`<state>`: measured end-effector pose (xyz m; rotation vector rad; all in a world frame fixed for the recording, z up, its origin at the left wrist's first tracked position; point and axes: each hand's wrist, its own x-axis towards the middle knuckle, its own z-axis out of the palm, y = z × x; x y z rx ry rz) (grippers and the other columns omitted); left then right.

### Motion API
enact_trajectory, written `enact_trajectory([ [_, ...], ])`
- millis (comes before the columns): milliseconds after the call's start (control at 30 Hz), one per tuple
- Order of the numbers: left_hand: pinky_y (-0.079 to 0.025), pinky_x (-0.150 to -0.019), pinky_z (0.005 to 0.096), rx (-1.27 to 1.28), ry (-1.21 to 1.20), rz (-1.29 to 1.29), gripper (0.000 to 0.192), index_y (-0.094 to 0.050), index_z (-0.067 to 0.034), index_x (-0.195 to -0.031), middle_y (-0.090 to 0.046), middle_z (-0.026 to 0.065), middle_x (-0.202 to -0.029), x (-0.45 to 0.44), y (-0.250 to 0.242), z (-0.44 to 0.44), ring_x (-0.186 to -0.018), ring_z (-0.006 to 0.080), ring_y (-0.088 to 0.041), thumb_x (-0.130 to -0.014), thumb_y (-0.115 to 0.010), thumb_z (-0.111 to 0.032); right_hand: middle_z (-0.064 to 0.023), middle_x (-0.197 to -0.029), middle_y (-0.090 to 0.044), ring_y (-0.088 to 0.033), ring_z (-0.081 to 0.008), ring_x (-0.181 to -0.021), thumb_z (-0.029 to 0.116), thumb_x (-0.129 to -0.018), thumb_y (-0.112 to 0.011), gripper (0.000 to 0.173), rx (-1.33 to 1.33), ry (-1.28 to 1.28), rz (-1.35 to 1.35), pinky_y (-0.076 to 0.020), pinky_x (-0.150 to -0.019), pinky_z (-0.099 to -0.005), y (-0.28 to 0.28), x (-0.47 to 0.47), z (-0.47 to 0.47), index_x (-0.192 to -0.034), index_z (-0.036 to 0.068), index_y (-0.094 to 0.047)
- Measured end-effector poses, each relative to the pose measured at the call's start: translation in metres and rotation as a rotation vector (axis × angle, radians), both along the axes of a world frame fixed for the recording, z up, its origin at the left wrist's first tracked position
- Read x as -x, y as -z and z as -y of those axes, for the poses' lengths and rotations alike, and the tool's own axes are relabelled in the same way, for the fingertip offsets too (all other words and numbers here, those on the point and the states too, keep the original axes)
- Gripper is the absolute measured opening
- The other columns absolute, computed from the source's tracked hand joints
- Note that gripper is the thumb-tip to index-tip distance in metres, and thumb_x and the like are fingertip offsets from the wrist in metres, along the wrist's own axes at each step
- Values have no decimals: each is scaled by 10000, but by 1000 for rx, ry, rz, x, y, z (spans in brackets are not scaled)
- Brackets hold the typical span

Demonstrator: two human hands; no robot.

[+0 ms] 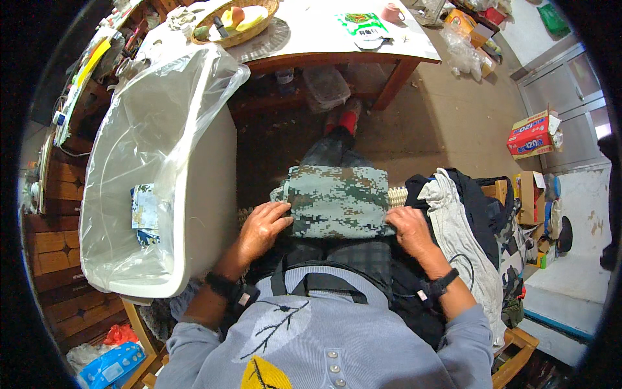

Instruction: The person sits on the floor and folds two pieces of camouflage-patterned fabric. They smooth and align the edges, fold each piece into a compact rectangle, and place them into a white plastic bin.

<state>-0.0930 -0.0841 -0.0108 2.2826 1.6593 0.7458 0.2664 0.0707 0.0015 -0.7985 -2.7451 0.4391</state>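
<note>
A folded piece of digital-camouflage cloth (338, 202) in green, brown and grey lies flat across my lap. My left hand (265, 226) holds its left edge, where several fabric layers show at the upper corner. At the opposite edge, the fingertips of my right hand (412, 229) pinch the fabric near its lower right side. To my left stands a tall pale plastic bin (209, 194) lined with a clear plastic bag (141, 107). Down inside it is a blue-and-white patterned item (145, 211), partly blurred by the liner.
A white-topped table (311, 29) ahead carries a wicker fruit basket (238, 22), a green-and-white packet (362, 24) and a pink mug (391, 13). Clothes, including a grey garment (459, 253), are heaped at my right. A red carton (530, 136) is farther right.
</note>
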Motion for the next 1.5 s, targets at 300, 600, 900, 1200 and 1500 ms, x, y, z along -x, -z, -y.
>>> enact_trajectory([
  [300, -396, -1038, 441, -15, -195, 300, 390, -611, -32, -1141, -579, 168, -1274, -27, -32, -24, -1248, 368, -507, -785, -533, 107, -153, -1185, -616, -538, -329, -1174, -16, -839, -469, 324, 60, 259, -294, -395, -1024, -427, -42, 59, -23, -1123, 36, -617],
  [600, -269, -1124, 505, 91, -356, -64, 515, -442, 22, -1351, -411, 246, -1432, -77, 35, -73, -1363, 412, -348, -899, -576, -185, -144, -1383, -496, -388, -341, -1337, 255, -915, -574, 453, 21, 213, 117, -272, -1103, -498, 42, 140, 18, -1312, 44, -518],
  [900, -252, -1139, 474, 223, -479, -47, 606, -371, 39, -1405, -355, 251, -1475, -60, 48, -54, -1382, 407, -315, -924, -561, -276, -115, -1486, -386, -324, -323, -1385, 290, -931, -556, 533, 38, 399, 33, -249, -1118, -493, 52, 95, 3, -1407, 84, -432],
  [1200, -335, -1084, 466, 461, -699, 393, 587, -417, 57, -1369, -455, 297, -1377, -32, 72, -44, -1290, 431, -423, -967, -478, -366, -280, -1370, -449, -399, -407, -1299, 326, -991, -430, 526, 687, 800, -99, -310, -1097, -442, 106, 39, -20, -1384, -23, -410],
  [1500, -301, -1107, 502, -73, -492, 54, 497, -490, 38, -1322, -475, 260, -1375, -45, 29, -72, -1326, 415, -401, -902, -541, -225, -212, -1393, -453, -413, -375, -1297, 205, -955, -512, 454, 126, 492, -288, -314, -1103, -443, 6, 61, -47, -1350, -11, -454],
])
